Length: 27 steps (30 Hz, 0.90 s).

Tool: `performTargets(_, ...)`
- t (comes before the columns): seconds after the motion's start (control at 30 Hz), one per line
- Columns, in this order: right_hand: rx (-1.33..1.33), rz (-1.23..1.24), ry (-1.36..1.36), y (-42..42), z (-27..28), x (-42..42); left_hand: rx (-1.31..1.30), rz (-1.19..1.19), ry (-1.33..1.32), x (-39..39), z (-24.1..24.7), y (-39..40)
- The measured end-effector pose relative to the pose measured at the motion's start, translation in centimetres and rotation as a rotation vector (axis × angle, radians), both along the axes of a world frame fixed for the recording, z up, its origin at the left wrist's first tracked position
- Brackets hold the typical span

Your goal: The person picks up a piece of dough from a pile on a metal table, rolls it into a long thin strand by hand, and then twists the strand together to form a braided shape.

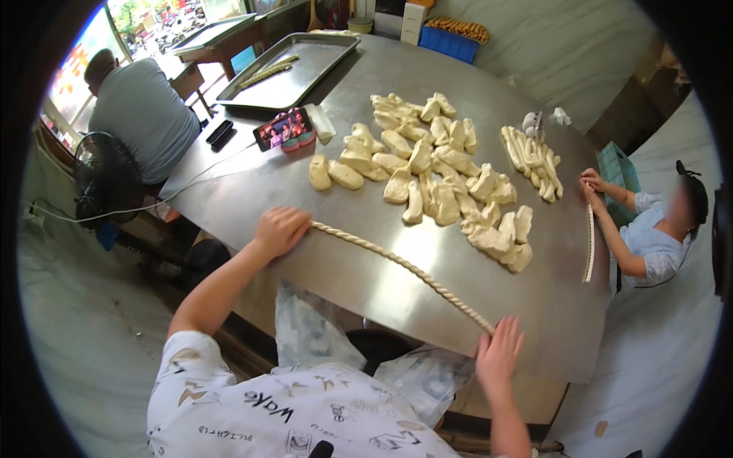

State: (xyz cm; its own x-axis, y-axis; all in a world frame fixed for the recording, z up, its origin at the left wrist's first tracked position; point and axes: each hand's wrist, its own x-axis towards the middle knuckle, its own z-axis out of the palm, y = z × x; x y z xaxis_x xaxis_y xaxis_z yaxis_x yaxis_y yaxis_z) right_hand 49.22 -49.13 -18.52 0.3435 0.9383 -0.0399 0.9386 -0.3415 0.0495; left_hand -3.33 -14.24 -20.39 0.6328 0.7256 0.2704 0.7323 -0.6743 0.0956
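Note:
A long twisted rope of dough [401, 261] stretches across the near side of the steel table [343, 275]. Its left end lies at my left hand [282, 230], whose fingers are curled over it. At the other end my right hand [499, 350] rests near the table's front edge, fingers extended, with the palm on the rope's tip. Beyond the rope lie many thick pieces of pale dough [421, 157], heaped loosely together. Thinner dough strips [532, 163] lie in a separate pile to the right.
A metal tray [309, 68] with twisted dough sticks [269, 72] stands at the back left. Near it are a propped phone [283, 129], its cable and a black case [220, 133]. A co-worker [653, 229] handles another dough twist [589, 235] at right; a seated person [143, 114] and fan [106, 177] are left.

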Motion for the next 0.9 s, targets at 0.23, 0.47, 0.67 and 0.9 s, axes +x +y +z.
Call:
performTargets(0.23, 0.255, 0.112, 0.195, 4.4, -3.3, 8.1, -0.097, 0.156, -0.012, 1.0, -0.6, -7.4)
performTargets(0.47, 0.27, 0.119, 0.862, 11.8, 4.0, 6.2, 0.143, 0.213, -0.334, 2.7, 0.1, 0.8)
performTargets(0.67, -0.194, 0.438, 0.519, 6.2, 7.4, 1.4, -0.252, 0.102, -0.051, 6.0, 4.4, -0.2)
performTargets(0.9, 0.054, 0.135, 0.263, 5.0, 6.6, 7.7, 0.274, -0.091, -0.102, 10.2, 2.7, -9.4)
